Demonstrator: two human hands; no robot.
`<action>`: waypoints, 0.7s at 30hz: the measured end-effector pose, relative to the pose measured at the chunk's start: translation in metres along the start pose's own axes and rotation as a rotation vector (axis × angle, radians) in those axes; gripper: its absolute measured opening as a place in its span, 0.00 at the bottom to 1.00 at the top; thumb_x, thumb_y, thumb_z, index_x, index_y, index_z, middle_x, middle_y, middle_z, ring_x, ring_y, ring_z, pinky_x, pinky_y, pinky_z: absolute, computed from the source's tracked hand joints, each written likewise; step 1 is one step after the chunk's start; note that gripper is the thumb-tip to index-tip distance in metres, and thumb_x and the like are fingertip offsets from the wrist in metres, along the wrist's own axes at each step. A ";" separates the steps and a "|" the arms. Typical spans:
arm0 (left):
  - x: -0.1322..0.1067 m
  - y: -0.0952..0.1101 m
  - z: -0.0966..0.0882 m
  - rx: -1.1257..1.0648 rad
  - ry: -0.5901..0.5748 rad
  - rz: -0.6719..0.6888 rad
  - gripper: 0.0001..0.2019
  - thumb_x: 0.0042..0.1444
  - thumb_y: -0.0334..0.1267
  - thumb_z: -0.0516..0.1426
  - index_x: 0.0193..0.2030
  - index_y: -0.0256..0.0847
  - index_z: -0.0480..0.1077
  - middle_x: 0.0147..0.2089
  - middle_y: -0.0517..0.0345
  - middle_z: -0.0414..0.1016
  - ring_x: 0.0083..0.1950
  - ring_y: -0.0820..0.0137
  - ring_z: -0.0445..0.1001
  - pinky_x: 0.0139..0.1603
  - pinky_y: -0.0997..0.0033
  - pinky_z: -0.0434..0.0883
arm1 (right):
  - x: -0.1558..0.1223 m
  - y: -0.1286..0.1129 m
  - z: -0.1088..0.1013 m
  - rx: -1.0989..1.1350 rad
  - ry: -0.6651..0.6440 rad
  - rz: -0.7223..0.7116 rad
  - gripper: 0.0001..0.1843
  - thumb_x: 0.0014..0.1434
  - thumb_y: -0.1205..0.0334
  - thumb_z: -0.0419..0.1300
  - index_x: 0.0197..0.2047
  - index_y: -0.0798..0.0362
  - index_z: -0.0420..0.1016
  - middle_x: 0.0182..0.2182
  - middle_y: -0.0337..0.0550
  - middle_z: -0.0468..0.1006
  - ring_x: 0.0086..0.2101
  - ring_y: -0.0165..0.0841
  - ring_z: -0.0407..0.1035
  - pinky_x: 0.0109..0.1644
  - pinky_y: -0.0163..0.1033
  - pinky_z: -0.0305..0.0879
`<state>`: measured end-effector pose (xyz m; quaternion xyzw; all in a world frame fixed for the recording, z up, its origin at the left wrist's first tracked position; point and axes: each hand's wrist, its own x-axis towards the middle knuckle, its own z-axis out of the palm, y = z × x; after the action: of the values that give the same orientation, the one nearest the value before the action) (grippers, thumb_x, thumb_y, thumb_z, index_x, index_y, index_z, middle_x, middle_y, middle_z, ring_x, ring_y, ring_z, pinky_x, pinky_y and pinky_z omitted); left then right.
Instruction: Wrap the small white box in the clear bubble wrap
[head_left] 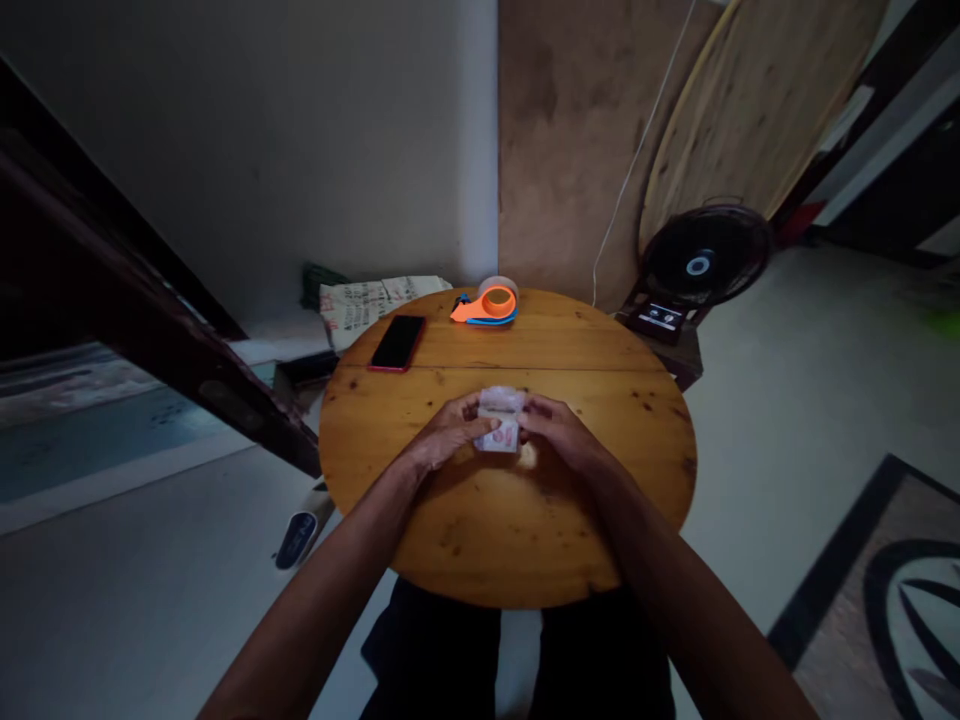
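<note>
Both of my hands meet over the middle of a round wooden table (525, 540). My left hand (448, 434) and my right hand (559, 432) are closed on a small pale packet (500, 420) with pink print, held between them just above the tabletop. Fingers of each hand pinch its sides. What the packet contains is not visible.
A dark phone with a red edge (397, 343) lies at the table's far left. An orange and blue tape dispenser (488, 304) sits at the far edge. A black floor fan (701, 262) stands behind right, a printed sack (367, 303) behind left, a dark wooden beam (150, 310) at left.
</note>
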<state>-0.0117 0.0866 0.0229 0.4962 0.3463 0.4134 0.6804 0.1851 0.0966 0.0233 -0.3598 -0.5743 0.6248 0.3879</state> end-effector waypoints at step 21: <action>-0.003 -0.005 -0.004 0.153 0.087 0.046 0.24 0.46 0.47 0.65 0.47 0.36 0.70 0.43 0.54 0.75 0.38 0.72 0.73 0.41 0.72 0.68 | 0.000 0.003 0.007 -0.309 0.019 -0.092 0.19 0.50 0.56 0.65 0.44 0.54 0.74 0.38 0.43 0.76 0.37 0.33 0.70 0.42 0.37 0.66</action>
<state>-0.0151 0.0846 0.0170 0.5362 0.3945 0.4224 0.6152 0.1790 0.0936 0.0208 -0.3941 -0.6757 0.5073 0.3616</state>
